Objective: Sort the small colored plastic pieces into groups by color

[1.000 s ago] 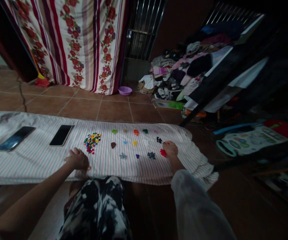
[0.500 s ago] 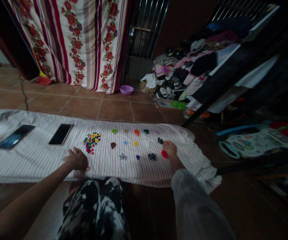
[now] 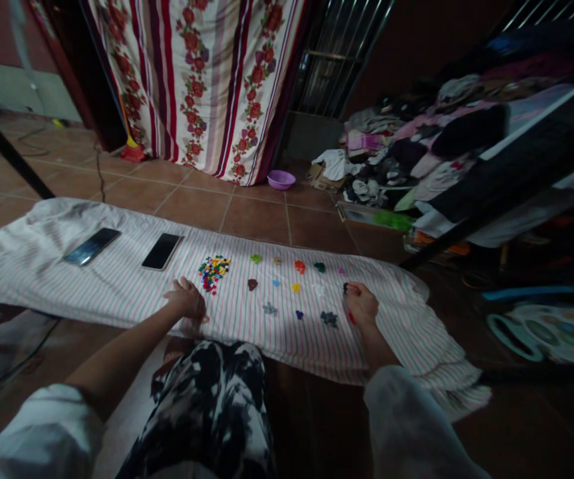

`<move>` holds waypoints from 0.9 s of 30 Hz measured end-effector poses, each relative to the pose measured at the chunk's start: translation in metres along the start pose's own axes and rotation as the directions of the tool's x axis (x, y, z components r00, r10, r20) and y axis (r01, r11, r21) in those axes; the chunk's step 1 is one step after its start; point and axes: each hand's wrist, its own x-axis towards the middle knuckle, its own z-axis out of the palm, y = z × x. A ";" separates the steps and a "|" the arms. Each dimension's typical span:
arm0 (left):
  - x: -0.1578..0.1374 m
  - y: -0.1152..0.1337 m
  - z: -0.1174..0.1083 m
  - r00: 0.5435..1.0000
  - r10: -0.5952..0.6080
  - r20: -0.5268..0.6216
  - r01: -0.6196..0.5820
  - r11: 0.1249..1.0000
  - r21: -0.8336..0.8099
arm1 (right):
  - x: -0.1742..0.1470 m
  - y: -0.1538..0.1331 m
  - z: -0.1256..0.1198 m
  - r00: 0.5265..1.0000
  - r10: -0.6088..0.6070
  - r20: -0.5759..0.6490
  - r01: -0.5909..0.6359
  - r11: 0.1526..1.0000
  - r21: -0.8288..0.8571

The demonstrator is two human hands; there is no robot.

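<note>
Small coloured pieces laid out in clusters between two hands on striped cloth

The right hand (image 3: 361, 303) is held at the far right of the clusters, its fingers curled together beside the black pieces (image 3: 345, 288); the red pieces (image 3: 352, 319) are partly covered by it. Whether anything is gripped between its fingertips cannot be told. The left hand (image 3: 187, 299) is rested on the cloth (image 3: 237, 326) with fingers loosely spread, and nothing is seen to be grasped by it. Just beyond it, to its right, a mixed pile (image 3: 214, 274) of many colours is spread.

Between the pile and the right hand, single-colour clusters are set in rough rows: lime green (image 3: 255, 258), tan, orange (image 3: 299, 267), dark green and pink farthest out; brown (image 3: 252, 285), light blue, yellow (image 3: 295, 287) and white in the middle; light grey, dark blue and dark grey (image 3: 328, 319) nearest. The pieces are tiny; their exact shape and any markings are too small to be made out.

The cloth is softly wrinkled and finely striped. Two flat, dark-screened phones (image 3: 161, 251) are laid left of the pile.
</note>
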 end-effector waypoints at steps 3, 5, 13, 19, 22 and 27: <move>-0.006 0.003 -0.007 0.996 -0.020 0.090 0.018 1.000 0.023 | -0.018 -0.032 0.012 0.995 -0.076 0.059 0.070 0.993 0.096; -0.010 0.005 -0.013 0.994 -0.015 0.107 0.012 1.000 0.025 | -0.035 -0.057 0.024 0.983 -0.148 0.111 0.125 0.974 0.189; -0.021 0.005 -0.025 0.994 0.002 0.111 0.000 1.000 -0.019 | -0.127 -0.151 0.089 0.748 -0.530 0.399 0.312 0.811 0.494; -0.028 0.007 -0.030 0.995 0.016 0.101 -0.016 1.000 -0.002 | -0.183 -0.193 0.121 0.560 -0.683 0.469 0.504 0.730 0.461; -0.031 0.007 -0.033 0.996 0.021 0.091 -0.018 1.000 -0.026 | -0.198 -0.206 0.129 0.536 -0.661 0.525 0.548 0.746 0.379; -0.032 0.007 -0.033 0.997 0.024 0.068 -0.021 0.999 -0.043 | -0.211 -0.221 0.137 0.535 -0.619 0.575 0.609 0.754 0.246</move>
